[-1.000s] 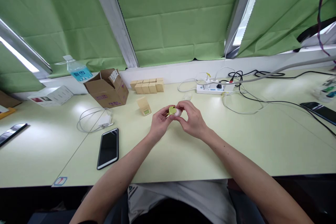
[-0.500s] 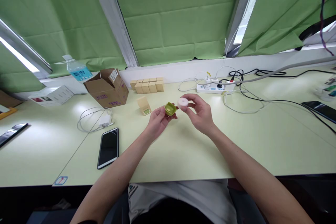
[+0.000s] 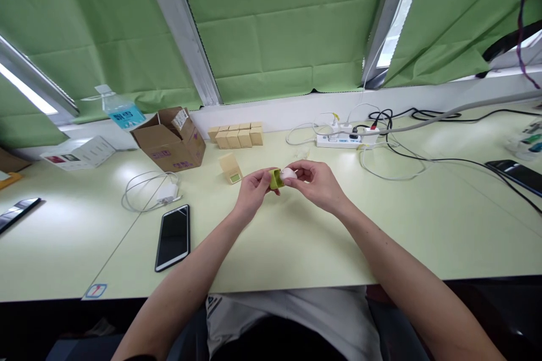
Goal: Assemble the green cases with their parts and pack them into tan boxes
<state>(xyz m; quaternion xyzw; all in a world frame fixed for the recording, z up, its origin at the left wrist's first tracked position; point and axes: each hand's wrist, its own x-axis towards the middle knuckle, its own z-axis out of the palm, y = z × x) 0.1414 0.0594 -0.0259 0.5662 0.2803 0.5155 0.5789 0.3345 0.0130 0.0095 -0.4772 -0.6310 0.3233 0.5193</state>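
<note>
My left hand (image 3: 253, 189) grips a small olive-green hollow cover (image 3: 276, 179) between thumb and fingers, its opening turned to the right. Pinched in my right hand (image 3: 315, 181) is a small white rounded case (image 3: 288, 174), partly hidden by my fingertips. The white case meets the cover's open side; how far it reaches inside, I cannot tell. Just left of my left hand stands an opened small tan box (image 3: 231, 168) with its flap up and a green patch on its front.
Several small tan boxes (image 3: 236, 136) stand in rows at the back, beside an open cardboard carton (image 3: 169, 138). A phone (image 3: 173, 238) and a white charger (image 3: 167, 193) with cable lie left. A power strip (image 3: 347, 139) with tangled cables is behind my right hand. A faint clear item (image 3: 301, 154) lies nearby.
My right hand has moved left and slightly down, bringing the white case against the green cover. The cover has turned in my left hand so its opening points more to the right.
</note>
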